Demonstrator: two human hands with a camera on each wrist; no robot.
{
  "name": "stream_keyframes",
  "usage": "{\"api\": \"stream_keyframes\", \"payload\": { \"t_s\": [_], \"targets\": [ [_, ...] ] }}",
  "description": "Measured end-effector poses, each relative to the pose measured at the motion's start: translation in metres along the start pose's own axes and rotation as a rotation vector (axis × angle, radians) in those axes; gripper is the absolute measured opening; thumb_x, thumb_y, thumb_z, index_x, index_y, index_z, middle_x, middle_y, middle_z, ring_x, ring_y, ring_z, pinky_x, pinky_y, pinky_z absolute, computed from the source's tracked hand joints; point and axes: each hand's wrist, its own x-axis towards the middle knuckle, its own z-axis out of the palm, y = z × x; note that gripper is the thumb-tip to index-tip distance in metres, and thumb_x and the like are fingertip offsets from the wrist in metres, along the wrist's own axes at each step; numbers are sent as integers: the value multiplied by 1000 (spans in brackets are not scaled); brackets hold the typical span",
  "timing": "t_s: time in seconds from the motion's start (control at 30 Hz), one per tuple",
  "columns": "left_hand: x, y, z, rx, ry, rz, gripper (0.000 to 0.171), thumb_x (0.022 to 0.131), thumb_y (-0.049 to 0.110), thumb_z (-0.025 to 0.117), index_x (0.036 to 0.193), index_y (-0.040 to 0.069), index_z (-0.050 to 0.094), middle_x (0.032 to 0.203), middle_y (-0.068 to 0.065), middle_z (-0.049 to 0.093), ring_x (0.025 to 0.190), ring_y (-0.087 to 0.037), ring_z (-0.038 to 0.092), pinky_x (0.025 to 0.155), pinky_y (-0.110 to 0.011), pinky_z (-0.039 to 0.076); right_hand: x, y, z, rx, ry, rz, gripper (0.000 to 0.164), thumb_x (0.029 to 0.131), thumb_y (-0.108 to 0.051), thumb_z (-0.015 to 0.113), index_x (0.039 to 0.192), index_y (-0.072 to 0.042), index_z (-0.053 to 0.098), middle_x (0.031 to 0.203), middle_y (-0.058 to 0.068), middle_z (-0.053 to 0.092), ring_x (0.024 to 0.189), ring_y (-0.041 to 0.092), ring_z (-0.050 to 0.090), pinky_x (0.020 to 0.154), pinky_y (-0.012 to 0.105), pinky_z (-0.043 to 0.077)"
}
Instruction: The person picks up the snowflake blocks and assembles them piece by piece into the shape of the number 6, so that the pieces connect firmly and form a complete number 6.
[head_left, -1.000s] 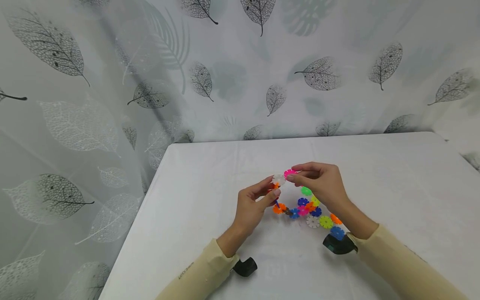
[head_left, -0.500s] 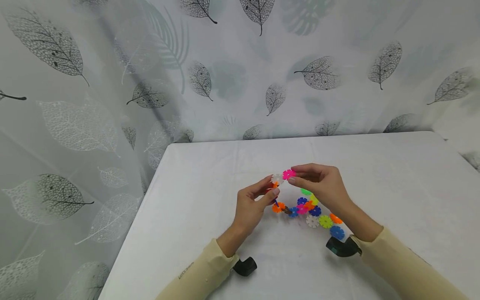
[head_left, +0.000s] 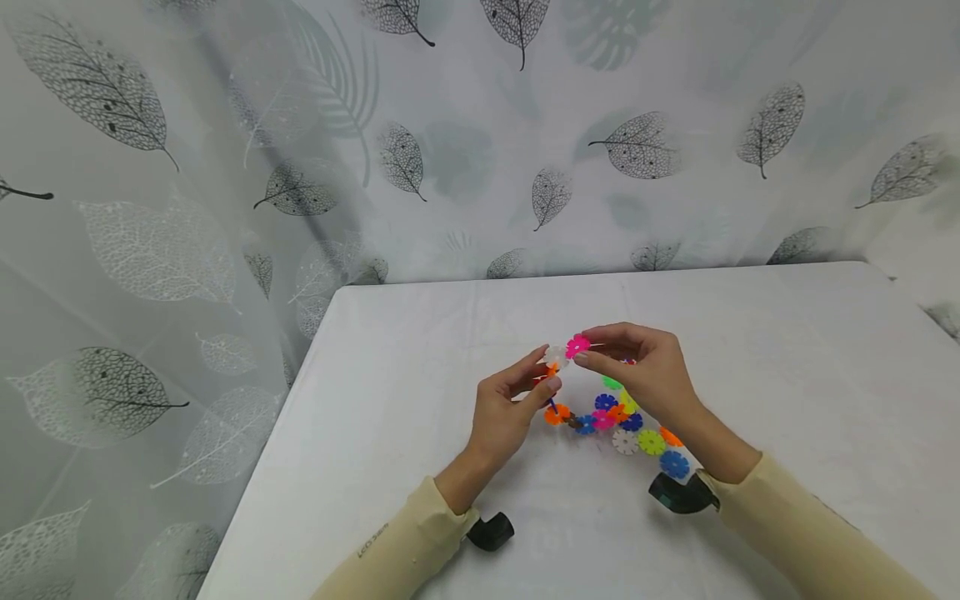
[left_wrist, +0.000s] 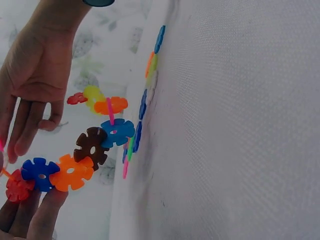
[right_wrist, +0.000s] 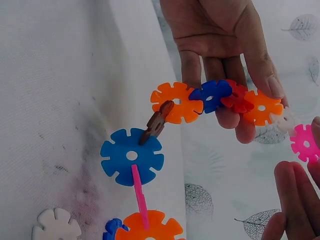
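Observation:
Plastic snowflake discs are joined in a chain. My left hand (head_left: 504,410) holds the chain near its upper end, thumb on an orange disc (right_wrist: 263,107), beside a red disc (right_wrist: 237,95) and a dark blue disc (right_wrist: 211,96). A clear white disc (head_left: 556,357) sticks up from that end. My right hand (head_left: 651,367) pinches a pink disc (head_left: 577,347) between thumb and fingers, its edge right at the white disc's edge. From my left fingers the chain hangs down through another orange disc (right_wrist: 176,102), a brown disc (right_wrist: 157,121) and a blue disc (right_wrist: 132,156).
Loose discs lie on the white table (head_left: 420,350) below and right of the chain: a white disc (head_left: 625,442), a yellow-green disc (head_left: 652,442), a blue disc (head_left: 674,464) and several others. Black wrist cameras (head_left: 681,493) sit at both cuffs. A leaf-print curtain (head_left: 465,208) hangs behind.
My right thumb and fingers have shifted slightly on the pink disc, and more of its face shows now. My left hand and the chain have barely moved.

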Motion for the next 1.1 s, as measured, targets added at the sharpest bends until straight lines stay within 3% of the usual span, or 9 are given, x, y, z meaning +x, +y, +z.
{"api": "stream_keyframes", "payload": {
  "t_s": [0.17, 0.47, 0.8, 0.93, 1.1],
  "targets": [
    [0, 0, 0, 7, -9, 13, 49, 96, 14, 71, 144, 17, 59, 121, -8, 71, 104, -24, 70, 83, -34, 58, 0, 0, 0, 12, 5, -5, 27, 89, -17, 80, 113, -6, 75, 106, 7, 75, 92, 7, 71, 76, 22, 57],
    [-1, 1, -1, -24, -9, 28, 48, 95, 10, 71, 142, 14, 60, 122, -19, 69, 104, -24, 71, 84, -35, 58, -2, 1, 6, 49, 26, -19, 20, 89, -15, 81, 105, -5, 76, 105, 6, 76, 91, 11, 69, 69, 25, 58],
    [-2, -1, 1, -53, 4, 21, 48, 94, 7, 71, 141, 10, 59, 115, -15, 72, 99, -28, 73, 84, -35, 58, -4, 4, 9, -21, 31, -60, 18, 87, -16, 82, 101, -6, 77, 102, 3, 76, 89, 14, 66, 67, 24, 57],
    [-2, -3, 0, -19, 6, 14, 47, 94, 7, 72, 140, 11, 61, 114, -13, 73, 97, -25, 72, 84, -34, 58, -5, 7, 9, -63, 23, -51, 20, 87, -20, 83, 103, -9, 77, 104, 1, 76, 94, 14, 66, 70, 25, 57],
    [0, -3, -1, 101, 11, -11, 45, 96, 19, 73, 140, 20, 63, 123, -1, 70, 105, -14, 69, 87, -30, 57, -5, 11, 11, -56, 40, -61, 20, 86, -19, 84, 103, -10, 77, 105, 0, 76, 97, 15, 67, 73, 27, 58]
  ]
}}
